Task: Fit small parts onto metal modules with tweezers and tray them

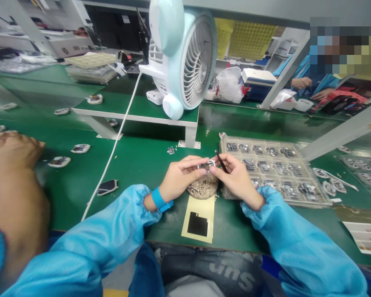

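Observation:
Between both hands is a small electronic device in a white frame (207,166), with its inner parts partly showing. My left hand (185,173), with a blue strap at the wrist, pinches its left side. My right hand (233,173) grips its right side and also has black tweezers (221,161) tucked in the fingers, pointing up and left. Just below the device lies a round speckled pad (203,187). A yellow sheet with a black cut-out shape (198,224) is on the green bench nearer to me.
A clear compartment tray (309,171) of small metal parts stands right of my hands. A fan (188,62) sits on a raised shelf (136,111); its white cable (113,152) crosses the bench. Several device shells (59,161) lie left, near another person's arm (17,177).

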Demonstrator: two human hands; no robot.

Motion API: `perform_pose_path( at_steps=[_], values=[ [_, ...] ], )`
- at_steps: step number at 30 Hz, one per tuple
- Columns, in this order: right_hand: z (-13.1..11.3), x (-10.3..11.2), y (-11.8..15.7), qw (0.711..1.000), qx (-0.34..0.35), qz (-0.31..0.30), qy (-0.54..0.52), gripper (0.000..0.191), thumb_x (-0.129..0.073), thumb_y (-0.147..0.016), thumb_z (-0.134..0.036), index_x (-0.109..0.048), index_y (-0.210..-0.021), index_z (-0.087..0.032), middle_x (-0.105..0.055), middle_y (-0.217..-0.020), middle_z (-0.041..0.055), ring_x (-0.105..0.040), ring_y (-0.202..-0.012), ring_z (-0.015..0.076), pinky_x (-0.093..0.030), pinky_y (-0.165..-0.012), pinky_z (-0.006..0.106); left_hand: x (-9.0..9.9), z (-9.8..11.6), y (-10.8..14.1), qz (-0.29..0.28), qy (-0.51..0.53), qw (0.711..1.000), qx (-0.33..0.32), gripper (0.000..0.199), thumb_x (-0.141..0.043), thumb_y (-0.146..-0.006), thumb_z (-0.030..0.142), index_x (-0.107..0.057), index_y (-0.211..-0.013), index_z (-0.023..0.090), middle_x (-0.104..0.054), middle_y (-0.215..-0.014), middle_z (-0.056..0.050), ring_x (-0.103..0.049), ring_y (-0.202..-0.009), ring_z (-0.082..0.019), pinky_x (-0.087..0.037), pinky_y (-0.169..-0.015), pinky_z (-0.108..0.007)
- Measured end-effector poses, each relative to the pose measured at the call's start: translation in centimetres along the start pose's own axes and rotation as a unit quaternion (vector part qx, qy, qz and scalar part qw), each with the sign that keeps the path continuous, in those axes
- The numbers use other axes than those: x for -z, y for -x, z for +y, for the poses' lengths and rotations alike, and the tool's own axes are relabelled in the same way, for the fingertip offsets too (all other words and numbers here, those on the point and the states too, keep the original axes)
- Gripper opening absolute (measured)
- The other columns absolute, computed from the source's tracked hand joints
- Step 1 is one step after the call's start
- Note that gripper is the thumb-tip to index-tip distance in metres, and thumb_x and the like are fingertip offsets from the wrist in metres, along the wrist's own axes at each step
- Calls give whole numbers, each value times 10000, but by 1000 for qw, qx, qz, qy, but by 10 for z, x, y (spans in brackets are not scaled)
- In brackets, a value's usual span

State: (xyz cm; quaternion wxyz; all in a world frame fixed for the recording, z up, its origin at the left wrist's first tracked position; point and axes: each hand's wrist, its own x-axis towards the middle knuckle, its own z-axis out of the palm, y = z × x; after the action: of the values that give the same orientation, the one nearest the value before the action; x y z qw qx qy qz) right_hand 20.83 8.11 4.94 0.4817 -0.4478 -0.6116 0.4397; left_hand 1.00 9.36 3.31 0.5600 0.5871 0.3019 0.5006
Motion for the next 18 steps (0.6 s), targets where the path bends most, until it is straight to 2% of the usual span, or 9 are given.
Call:
perform_pose_path(
  at_steps=[2, 4, 9, 11, 15, 18],
  values=[
    [1, -1, 0, 1000, 2, 2, 0, 369, -823, -793, -473, -663, -1018, -229, -728, -959, 39, -688, -916, 198, -563, -864, 368, 1, -1, 1, 4, -32, 999, -14, 238, -810, -833, 303, -827, -1063, 245, -688, -1127, -86, -642, -1120, -227, -537, -1034, -378],
    [1, -3, 1, 1000, 7, 3, 1, 367, -821, -797, -463, -662, -1032, -231, -732, -971, 41, -692, -921, 201, -564, -872, 376, 0, -1, 3, 12, -46, 999, -23, 257, -808, -835, 306, -820, -1084, 243, -680, -1140, -93, -644, -1109, -238, -548, -1007, -383],
    [-2, -5, 2, 1000, 8, 13, 6, 311, -805, -814, -412, -654, -1017, -230, -737, -995, 42, -697, -929, 203, -562, -891, 384, -3, 0, 6, 16, -9, 1000, 19, 573, -842, -801, 298, -675, -1346, 240, -700, -1227, -109, -684, -1060, -245, -579, -929, -380],
    [-3, -6, 3, 1000, 13, 24, 8, 281, -793, -822, -380, -652, -1010, -227, -730, -975, 38, -693, -919, 197, -558, -882, 374, -4, 1, 6, 18, -2, 999, 37, 597, -839, -804, 311, -651, -1362, 213, -725, -1189, -113, -697, -1026, -235, -583, -901, -363],
    [-5, -7, 5, 999, 15, 41, 23, 266, -784, -821, -354, -662, -1021, -229, -729, -988, 40, -687, -906, 193, -557, -864, 360, -3, -1, 5, 34, -17, 998, 43, 418, -817, -820, 352, -727, -1180, 159, -758, -1059, -108, -710, -920, -210, -581, -835, -328],
    [-6, -7, 6, 998, 2, 29, 50, 245, -777, -823, -382, -697, -992, -224, -738, -961, 37, -677, -848, 195, -554, -795, 348, -2, -5, 4, 44, -31, 998, 33, 310, -817, -816, 353, -750, -1043, 153, -761, -992, -92, -705, -879, -198, -566, -804, -307]
  ],
)
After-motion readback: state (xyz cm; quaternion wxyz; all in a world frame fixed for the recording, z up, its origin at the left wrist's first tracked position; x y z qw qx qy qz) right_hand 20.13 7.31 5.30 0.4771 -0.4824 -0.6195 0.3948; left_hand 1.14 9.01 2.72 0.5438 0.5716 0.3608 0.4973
